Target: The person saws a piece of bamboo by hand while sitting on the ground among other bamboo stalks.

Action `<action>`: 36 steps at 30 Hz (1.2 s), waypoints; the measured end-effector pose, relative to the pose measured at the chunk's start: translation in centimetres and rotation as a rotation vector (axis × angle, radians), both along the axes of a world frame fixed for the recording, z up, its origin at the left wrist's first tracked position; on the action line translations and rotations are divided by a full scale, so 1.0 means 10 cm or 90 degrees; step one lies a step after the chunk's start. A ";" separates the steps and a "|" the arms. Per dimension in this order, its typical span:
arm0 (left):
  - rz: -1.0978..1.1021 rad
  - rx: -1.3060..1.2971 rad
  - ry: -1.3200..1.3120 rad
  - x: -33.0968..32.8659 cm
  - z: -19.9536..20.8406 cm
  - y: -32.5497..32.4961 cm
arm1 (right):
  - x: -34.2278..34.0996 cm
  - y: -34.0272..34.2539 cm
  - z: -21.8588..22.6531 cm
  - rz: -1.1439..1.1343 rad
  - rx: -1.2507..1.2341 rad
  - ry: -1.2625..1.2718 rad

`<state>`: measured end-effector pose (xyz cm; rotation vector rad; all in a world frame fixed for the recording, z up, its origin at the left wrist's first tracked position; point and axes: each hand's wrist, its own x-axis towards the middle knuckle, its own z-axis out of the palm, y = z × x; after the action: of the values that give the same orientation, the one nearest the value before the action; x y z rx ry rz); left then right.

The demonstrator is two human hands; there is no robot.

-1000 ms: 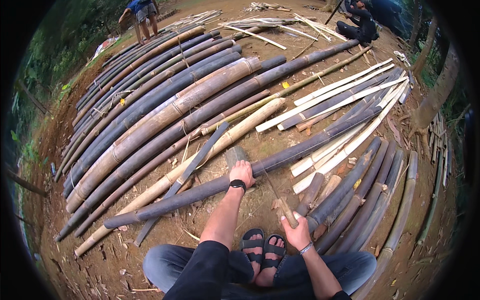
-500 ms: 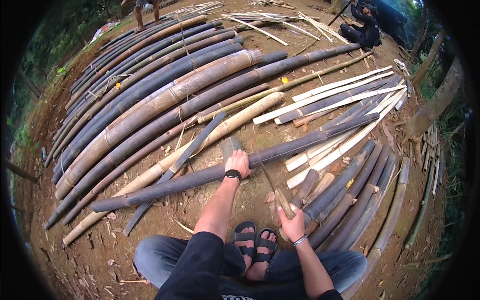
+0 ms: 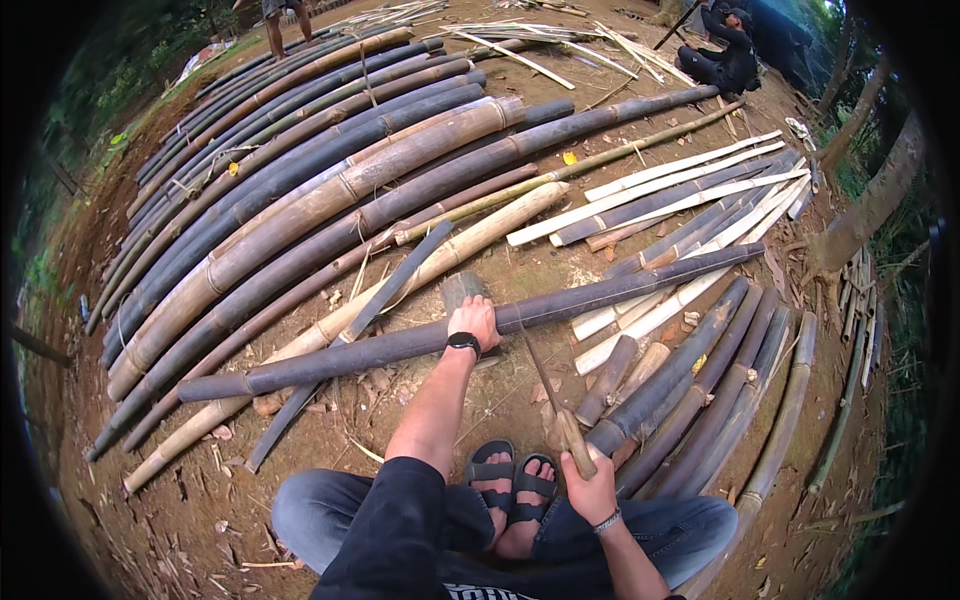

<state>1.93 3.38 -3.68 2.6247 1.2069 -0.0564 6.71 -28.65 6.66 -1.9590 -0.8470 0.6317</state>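
Observation:
My left hand (image 3: 474, 323) is wrapped over the top of a long dark bamboo pole (image 3: 365, 347) that slants up from left to right before me. Under the pole, beside that hand, a grey block (image 3: 461, 288) shows in part. In my right hand (image 3: 590, 487) is the wooden handle of a narrow-bladed handsaw (image 3: 572, 447). Its blade runs up to the pole just right of my left hand, crossing it at an angle. Teeth on the blade are too small to make out. Below the hands are my sandalled feet (image 3: 510, 495).
Many thick bamboo poles (image 3: 345, 185) lie side by side at the left. Pale split strips (image 3: 690, 180) lie at the far right, and short cut pieces (image 3: 690, 400) close to my right knee. One person (image 3: 730, 50) sits at the far right; another's legs (image 3: 285, 25) stand far left.
My right hand has drawn the handsaw back toward me, down and slightly right. My left hand stays on the pole, which has hardly shifted.

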 end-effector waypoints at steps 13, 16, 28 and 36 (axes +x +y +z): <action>-0.016 0.061 -0.043 0.16 -0.15 -0.15 | 0.09 0.16 -0.28 -0.066 -0.015 0.041; -0.020 0.033 -0.016 0.04 -0.08 -0.11 | -0.03 0.40 -0.34 -0.038 -0.017 -0.031; -0.020 0.030 0.029 -0.16 -0.03 0.11 | -0.18 0.20 0.07 0.001 -0.076 0.122; -0.039 -0.010 0.048 0.07 0.02 0.20 | -0.12 0.48 -0.40 -0.064 -0.008 0.009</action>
<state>2.67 5.41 -3.49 2.6678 1.1441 -0.1776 5.52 -23.86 2.68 -1.9926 -0.7320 0.5914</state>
